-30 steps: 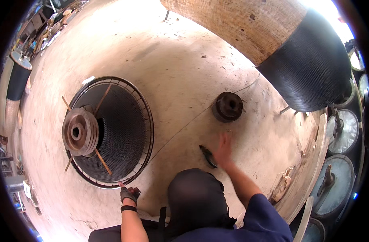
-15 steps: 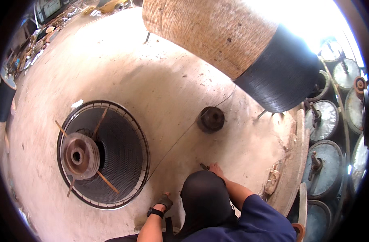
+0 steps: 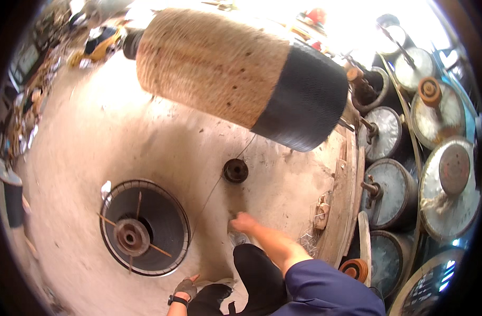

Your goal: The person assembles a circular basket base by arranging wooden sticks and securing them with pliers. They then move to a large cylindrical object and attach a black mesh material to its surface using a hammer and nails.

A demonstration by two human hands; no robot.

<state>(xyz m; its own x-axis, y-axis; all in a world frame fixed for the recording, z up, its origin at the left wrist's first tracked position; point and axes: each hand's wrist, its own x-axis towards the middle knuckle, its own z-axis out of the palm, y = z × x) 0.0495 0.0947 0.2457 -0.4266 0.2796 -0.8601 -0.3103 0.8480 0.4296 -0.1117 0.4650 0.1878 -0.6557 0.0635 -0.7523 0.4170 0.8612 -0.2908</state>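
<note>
My right hand (image 3: 244, 222) is closed, reaching forward over the floor in front of my knee; what it grips, if anything, I cannot make out. Down at the lower left, my left hand (image 3: 187, 287) wears a dark glove and a black wrist strap, one bare finger stretched out, with nothing visible in it. A black spool-shaped weight (image 3: 235, 170) rests on the floor ahead of my right hand. Past it runs a thin wire (image 3: 213, 190), from a large reel (image 3: 163, 257) of dark coiled material up to a big drum (image 3: 214, 68), partly covered by a black winding (image 3: 304, 97).
A brown grooved wheel (image 3: 130, 237) and wooden sticks sit on the reel. Several round metal-ended drums (image 3: 384, 132) are stacked on the right behind wooden planks (image 3: 348, 184). Scrap (image 3: 35, 113) lies along the left edge, and a tangle of wire (image 3: 308, 242) beside the planks.
The view has shifted, showing more of the drum and the stacked drums. My right arm now stretches farther forward, and the dark object that showed at its fingers no longer shows clearly.
</note>
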